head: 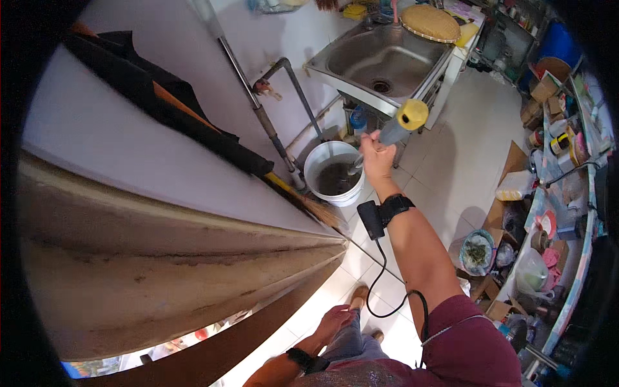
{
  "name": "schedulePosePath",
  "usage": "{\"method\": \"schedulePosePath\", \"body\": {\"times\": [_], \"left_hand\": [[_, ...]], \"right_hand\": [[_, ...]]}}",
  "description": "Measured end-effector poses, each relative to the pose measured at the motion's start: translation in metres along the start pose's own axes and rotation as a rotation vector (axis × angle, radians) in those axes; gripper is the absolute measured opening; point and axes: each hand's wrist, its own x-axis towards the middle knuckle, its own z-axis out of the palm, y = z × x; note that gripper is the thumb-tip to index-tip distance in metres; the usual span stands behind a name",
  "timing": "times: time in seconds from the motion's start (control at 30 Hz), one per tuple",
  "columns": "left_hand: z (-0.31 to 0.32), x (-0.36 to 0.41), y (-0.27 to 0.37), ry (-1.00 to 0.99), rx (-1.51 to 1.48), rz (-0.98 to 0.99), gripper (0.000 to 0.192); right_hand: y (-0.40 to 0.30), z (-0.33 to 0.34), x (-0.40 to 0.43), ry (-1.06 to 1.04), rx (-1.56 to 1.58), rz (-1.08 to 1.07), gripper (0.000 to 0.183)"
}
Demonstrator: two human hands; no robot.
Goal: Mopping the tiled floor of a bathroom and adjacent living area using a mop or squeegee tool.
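Note:
My right hand (378, 157) is stretched forward, gripping a grey cylindrical tool (394, 131) with a yellow end that has a dark hole in it. The tool's exact kind is unclear. Just left of that hand a white plastic bucket (333, 196) stands on the floor with dark liquid inside. A translucent piece (356, 168) shows at the bucket's rim by my hand; whether it belongs to the tool cannot be told. My left hand (334, 320) hangs low beside my leg, fingers loosely bent, with nothing visible in it.
A stainless steel sink (382, 67) lies ahead, with a woven bamboo tray (430, 24) at its back corner. A broom (316, 208) and a grey drain pipe (302, 96) are near the left wall. Cluttered shelving (541, 203) lines the right; a brown door (169, 271) stands left.

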Motion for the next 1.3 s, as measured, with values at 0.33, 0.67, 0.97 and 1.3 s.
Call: {"method": "schedulePosePath", "body": {"times": [0.33,0.67,0.97,1.3], "left_hand": [[-0.034,0.0,-0.015,0.053,-0.029,0.08,0.04],[-0.032,-0.008,-0.041,0.115,-0.182,-0.003,0.038],[-0.029,-0.012,-0.025,0.102,-0.129,0.059,0.035],[-0.038,-0.007,-0.043,0.094,-0.141,0.025,0.037]], "right_hand": [[-0.023,0.007,-0.02,0.031,0.151,0.069,0.018],[-0.151,-0.022,0.063,0.519,0.508,0.02,0.008],[-0.058,-0.046,0.034,0.851,0.307,0.259,0.01],[-0.04,0.0,-0.012,-0.373,0.288,0.247,0.021]]}}
